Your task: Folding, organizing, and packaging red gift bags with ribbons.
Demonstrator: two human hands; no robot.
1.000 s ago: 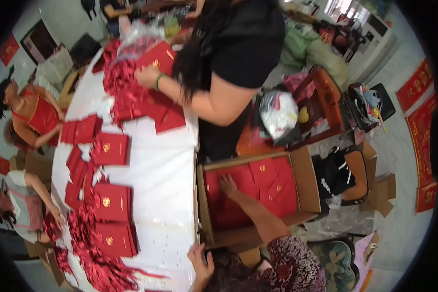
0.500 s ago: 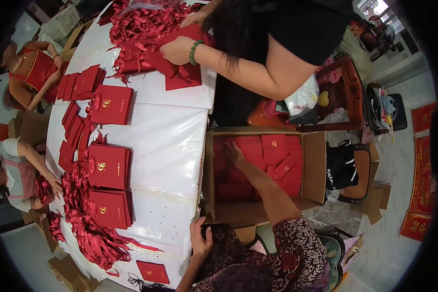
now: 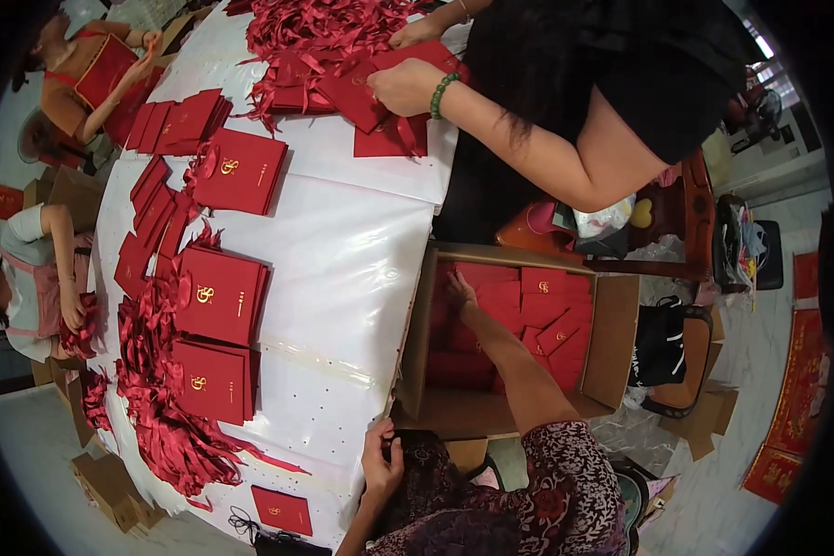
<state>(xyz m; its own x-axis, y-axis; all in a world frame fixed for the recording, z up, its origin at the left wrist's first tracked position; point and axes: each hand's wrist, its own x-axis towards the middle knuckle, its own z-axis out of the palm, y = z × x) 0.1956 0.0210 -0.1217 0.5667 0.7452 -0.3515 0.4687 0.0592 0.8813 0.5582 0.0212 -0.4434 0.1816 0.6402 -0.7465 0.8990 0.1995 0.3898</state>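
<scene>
My right hand (image 3: 463, 296) reaches into an open cardboard box (image 3: 612, 343) beside the table, fingers stretched along the box's left side over flat red packets (image 3: 499, 301) with gold print. It grips none that I can see; the fingertips lie partly in shadow. My left hand (image 3: 382, 461) rests at the table's near right edge, fingers loosely bent and a gap by the thumb, nothing visible in it. Nearest to it on the tabletop lies a single red packet (image 3: 282, 511). Stacks of flat red gift bags (image 3: 218, 292) stand farther left beside a heap of red ribbons (image 3: 171, 445).
Across the table's far end, a co-worker's hand (image 3: 408, 86) with a green bracelet handles red bags. Two more people sit along the left side, one holding red ribbons (image 3: 81, 326). A wooden chair (image 3: 695, 213) and a black bag (image 3: 658, 345) stand right of the box.
The whole view has shifted, with the table and box now farther right. My right hand stays inside the box by its left side. My left hand's fingers have curled in more.
</scene>
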